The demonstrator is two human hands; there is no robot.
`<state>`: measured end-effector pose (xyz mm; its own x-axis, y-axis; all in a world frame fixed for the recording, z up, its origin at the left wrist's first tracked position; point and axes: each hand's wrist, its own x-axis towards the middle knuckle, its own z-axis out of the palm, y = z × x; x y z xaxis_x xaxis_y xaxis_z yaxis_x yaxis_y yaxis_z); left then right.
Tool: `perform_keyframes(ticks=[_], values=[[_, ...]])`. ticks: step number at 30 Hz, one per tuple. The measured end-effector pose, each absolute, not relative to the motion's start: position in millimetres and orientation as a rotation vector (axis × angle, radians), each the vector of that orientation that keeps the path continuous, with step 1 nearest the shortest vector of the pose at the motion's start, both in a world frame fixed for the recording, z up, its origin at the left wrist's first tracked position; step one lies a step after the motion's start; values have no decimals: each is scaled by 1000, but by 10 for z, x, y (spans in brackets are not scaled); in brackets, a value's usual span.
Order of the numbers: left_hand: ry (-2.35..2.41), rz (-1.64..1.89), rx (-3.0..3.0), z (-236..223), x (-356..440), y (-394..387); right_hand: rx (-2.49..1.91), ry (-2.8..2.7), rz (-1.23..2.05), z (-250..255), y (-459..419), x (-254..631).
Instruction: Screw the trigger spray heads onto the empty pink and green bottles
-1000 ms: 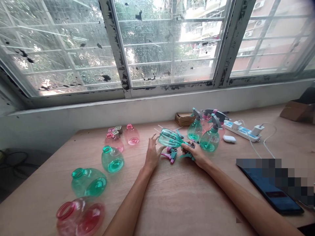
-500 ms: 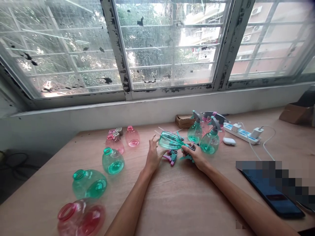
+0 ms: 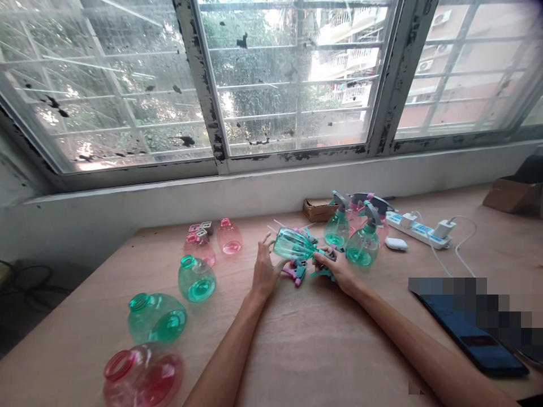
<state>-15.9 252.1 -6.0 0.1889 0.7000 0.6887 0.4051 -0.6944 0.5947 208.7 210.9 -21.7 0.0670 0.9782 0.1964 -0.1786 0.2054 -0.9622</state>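
I have the green bottle [image 3: 292, 244] above the table [image 3: 305, 345], its long axis nearly sideways: the base is toward my left hand [image 3: 263, 271], the neck toward my right hand [image 3: 341, 270]. My right fingers close on the spray head [image 3: 328, 256]; whether my left ones, curved beside the base, really grip, I cannot tell.

Tabletop [image 3: 297, 350] lies open nearside; spray bottles [image 3: 362, 247] crowd right hand [image 3: 335, 268].

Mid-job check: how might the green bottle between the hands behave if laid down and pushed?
The green bottle is probably light for its size, looking hollow and see-through. Its rounded body suggests it could roll on its side. Its shiny surface may be somewhat slippery.
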Motion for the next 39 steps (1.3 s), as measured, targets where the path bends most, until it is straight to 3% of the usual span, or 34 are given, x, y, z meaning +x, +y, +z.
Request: perform_keyframes(ticks=[24,31,39], values=[[1071,1486,2307,-43,-169,2523,-997,-1223,1009,-226,2110,2065],[1084,1467,2400,-38,-157,2499,-957,-1137,1135,-232,2120,2097],[1111,1527,2305,-33,-167,2512,-1033,-1264,947,-229,2080,2037]])
